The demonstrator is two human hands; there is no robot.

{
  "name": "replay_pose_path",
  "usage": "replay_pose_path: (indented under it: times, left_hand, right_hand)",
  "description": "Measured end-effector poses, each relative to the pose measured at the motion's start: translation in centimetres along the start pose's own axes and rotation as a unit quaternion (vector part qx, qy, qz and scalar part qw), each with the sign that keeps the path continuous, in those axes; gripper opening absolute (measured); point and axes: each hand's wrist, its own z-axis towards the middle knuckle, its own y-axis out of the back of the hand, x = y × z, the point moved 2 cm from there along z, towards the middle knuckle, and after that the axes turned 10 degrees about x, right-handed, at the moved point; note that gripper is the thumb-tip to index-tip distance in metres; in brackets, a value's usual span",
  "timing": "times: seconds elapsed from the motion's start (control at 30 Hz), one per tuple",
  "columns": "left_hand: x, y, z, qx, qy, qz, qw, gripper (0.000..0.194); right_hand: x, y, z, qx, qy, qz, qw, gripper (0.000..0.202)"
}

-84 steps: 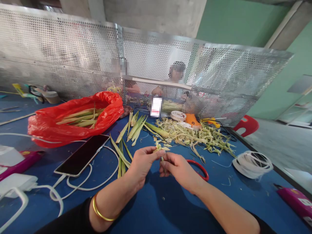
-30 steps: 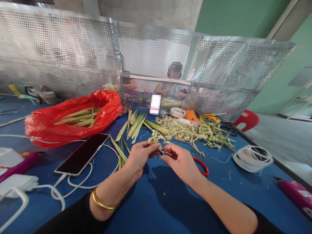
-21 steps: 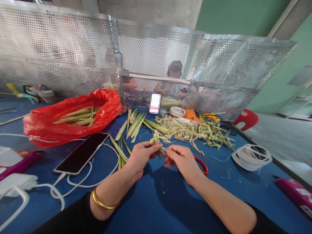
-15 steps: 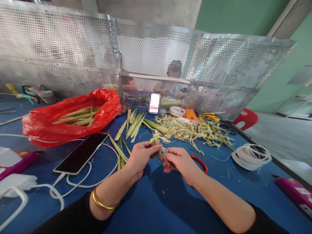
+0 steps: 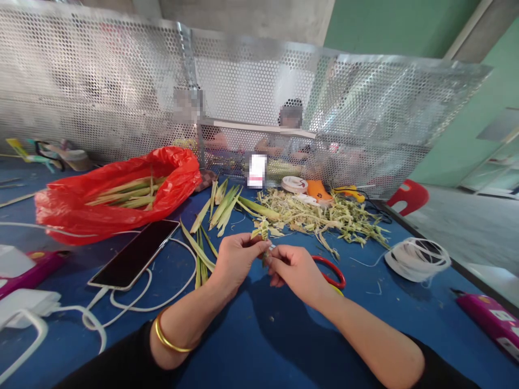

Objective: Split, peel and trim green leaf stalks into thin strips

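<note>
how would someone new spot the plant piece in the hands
On the blue table, find the heap of pale green scraps. Just nearer the camera, the left hand and right hand meet at the plant piece, its yellowish tip poking up; unlike the scraps, it is held.

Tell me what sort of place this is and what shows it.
Probably a shared craft workshop: plant scraps and a coil of white cord lie on the blue table, and people show through the holed metal screen beyond it.
</note>
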Motion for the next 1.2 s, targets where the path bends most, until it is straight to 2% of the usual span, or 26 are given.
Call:
replay_pose_path:
  times: [0.13,0.33,0.43,0.5,0.57,0.63,0.73,0.8,0.87,0.97,1.03,1.1,1.2]
  left_hand:
    - [-0.1,0.1,0.0,-0.015,0.005,-0.011,1.000,0.016]
    - [-0.2,0.1,-0.1,0.001,-0.013,-0.036,0.999,0.016]
    - [0.1,0.0,-0.1,-0.006,-0.008,-0.055,0.998,0.018]
    - [0.4,0.0,0.0,-0.008,0.019,-0.081,0.997,0.019]
    - [0.6,0.1,0.1,-0.006,0.042,-0.101,0.994,0.019]
    - [0.6,0.3,0.2,-0.006,0.038,-0.101,0.994,0.020]
    - [0.6,0.6,0.4,-0.012,0.027,-0.076,0.997,0.023]
    - [0.8,0.7,0.4,-0.016,0.039,-0.069,0.997,0.024]
    - [1.2,0.7,0.4,-0.009,0.072,-0.087,0.994,0.024]
    - [1.7,0.6,0.3,-0.002,0.127,-0.135,0.983,0.024]
    - [1.8,0.5,0.2,-0.006,0.148,-0.164,0.975,0.024]
    - [1.5,0.4,0.1,-0.002,0.148,-0.182,0.972,0.023]
    - [0.7,0.4,-0.1,-0.007,0.110,-0.167,0.980,0.023]
  right_hand:
    - [0.2,0.0,0.0,-0.001,0.020,-0.032,0.999,0.017]
    - [-0.2,-0.2,0.1,0.007,-0.009,-0.020,1.000,0.020]
    - [0.1,-0.3,-0.3,-0.009,0.056,-0.114,0.992,0.018]
    - [0.4,-0.5,-0.7,-0.033,0.123,-0.195,0.973,0.017]
    - [0.6,-0.7,-0.8,-0.055,0.161,-0.241,0.956,0.017]
    - [0.4,-0.8,-0.7,-0.060,0.143,-0.230,0.961,0.017]
    - [-0.2,-0.8,-0.3,-0.044,0.067,-0.175,0.981,0.016]
    - [-0.2,-0.7,-0.2,-0.026,0.057,-0.170,0.983,0.017]
    - [0.1,-0.7,-0.3,-0.017,0.106,-0.220,0.970,0.020]
    - [0.7,-0.7,-0.8,-0.028,0.196,-0.334,0.921,0.022]
    - [0.8,-0.7,-0.8,-0.030,0.209,-0.357,0.910,0.022]
    - [0.6,-0.7,-0.7,-0.024,0.184,-0.305,0.934,0.022]
    - [0.2,-0.8,-0.3,0.001,0.084,-0.111,0.990,0.016]
